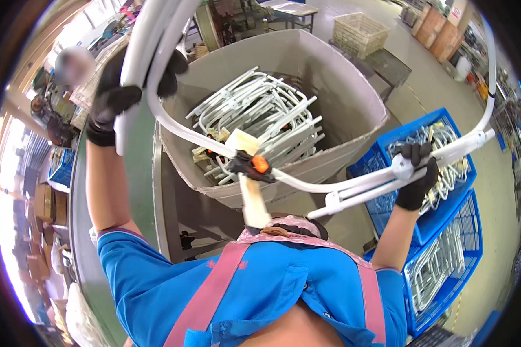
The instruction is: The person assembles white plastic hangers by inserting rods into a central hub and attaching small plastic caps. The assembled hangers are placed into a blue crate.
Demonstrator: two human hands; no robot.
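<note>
A large white bent-tube metal frame [197, 136] spans the space before my chest, raised above a big carton. My left hand [111, 99], in a black glove, is wrapped round its upright tubes at the upper left. At the right, my right hand [421, 184], also black-gloved, grips its paired tubes beside a round white joint plate [402, 166]. Near the middle, a black and orange piece [260, 164] overlaps the tube, and a pale strip [252, 203] shows below it. Whether these are fixed to the frame I cannot tell.
The open grey carton [353, 151] holds a heap of white tube parts [255, 110]. Blue crates [371, 156] with more tube parts stand at my right. A green-topped bench [139, 191] runs along my left. Farther off are a cream crate [359, 34] and another person [58, 115].
</note>
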